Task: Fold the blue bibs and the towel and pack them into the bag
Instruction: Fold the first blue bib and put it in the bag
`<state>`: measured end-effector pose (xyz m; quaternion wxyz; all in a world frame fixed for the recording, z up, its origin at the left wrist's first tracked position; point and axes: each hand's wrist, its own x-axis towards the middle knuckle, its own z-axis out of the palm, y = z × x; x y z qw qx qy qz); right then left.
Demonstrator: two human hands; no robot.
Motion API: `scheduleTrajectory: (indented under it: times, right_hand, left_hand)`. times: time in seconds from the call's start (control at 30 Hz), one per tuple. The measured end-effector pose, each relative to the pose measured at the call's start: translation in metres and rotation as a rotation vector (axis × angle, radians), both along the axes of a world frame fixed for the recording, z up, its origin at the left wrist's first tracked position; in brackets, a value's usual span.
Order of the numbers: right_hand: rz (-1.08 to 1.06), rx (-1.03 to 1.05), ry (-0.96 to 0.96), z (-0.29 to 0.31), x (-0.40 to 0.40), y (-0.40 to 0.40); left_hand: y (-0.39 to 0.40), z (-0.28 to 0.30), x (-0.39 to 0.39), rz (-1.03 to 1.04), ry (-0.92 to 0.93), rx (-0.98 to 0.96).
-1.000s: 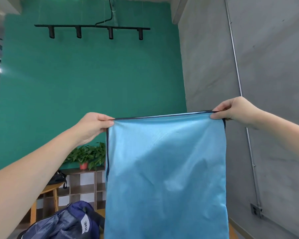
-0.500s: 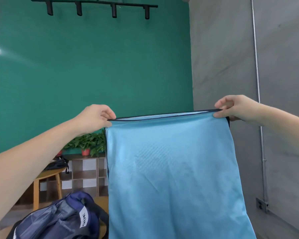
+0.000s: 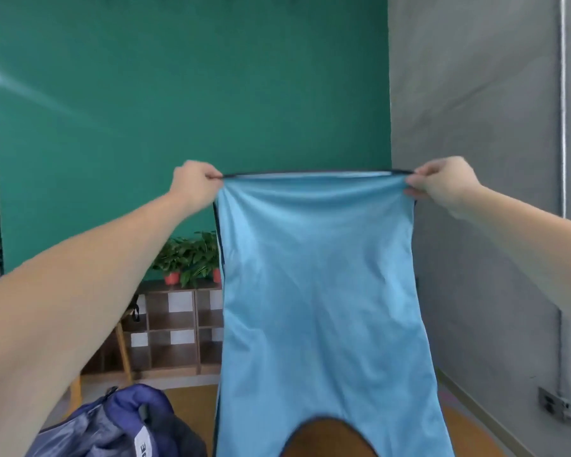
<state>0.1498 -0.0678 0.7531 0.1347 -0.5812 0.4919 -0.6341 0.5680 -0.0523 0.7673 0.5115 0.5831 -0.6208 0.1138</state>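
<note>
A light blue bib (image 3: 320, 291) with dark trim hangs in the air in front of me, stretched flat between both hands. My left hand (image 3: 195, 186) pinches its upper left corner and my right hand (image 3: 442, 183) pinches its upper right corner. A curved dark-edged cut-out shows at the bib's bottom edge. The dark blue bag (image 3: 112, 427) lies at the lower left on a wooden surface (image 3: 192, 404), to the left of the hanging bib. No towel is in sight.
A green wall (image 3: 178, 94) stands ahead and a grey concrete wall (image 3: 475, 127) on the right. A brown cube shelf (image 3: 175, 328) with potted plants (image 3: 185, 258) sits against the green wall. A wall socket (image 3: 552, 402) is low on the right.
The view has tilted down, so the bib's lower cut-out and more of the bag show. Both hands keep hold of the top corners, now bunching the fabric a little.
</note>
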Motion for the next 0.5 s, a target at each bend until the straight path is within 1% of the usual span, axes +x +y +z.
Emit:
scheduleTrajectory:
  times: [0.03,0.1,0.17,0.27,0.33,0.4,0.5]
  right_hand:
    - [-0.004,-0.078,-0.001,0.004,0.004,-0.004]
    - [-0.015,-0.172,0.052,0.008,0.012,0.001]
    - [-0.025,-0.201,0.125,0.005,0.014,0.010]
    - [0.012,-0.180,0.160,-0.015,0.013,0.024]
    - [0.044,-0.145,0.163,-0.036,0.011,0.037]
    - [0.070,-0.101,0.184,-0.064,0.005,0.053]
    - [0.125,0.025,0.243,-0.122,-0.008,0.081]
  left_hand:
    - [-0.001,0.010,0.004,-0.040,0.097,-0.044]
    - [0.001,0.021,0.012,-0.143,0.261,-0.062]
    - [0.006,0.020,0.020,-0.231,0.335,-0.033]
    - [0.019,-0.001,0.030,-0.287,0.322,0.029]
    - [0.030,-0.027,0.036,-0.304,0.309,0.049]
    - [0.048,-0.065,0.038,-0.303,0.295,0.058]
    - [0.082,-0.139,0.033,-0.235,0.216,0.111]
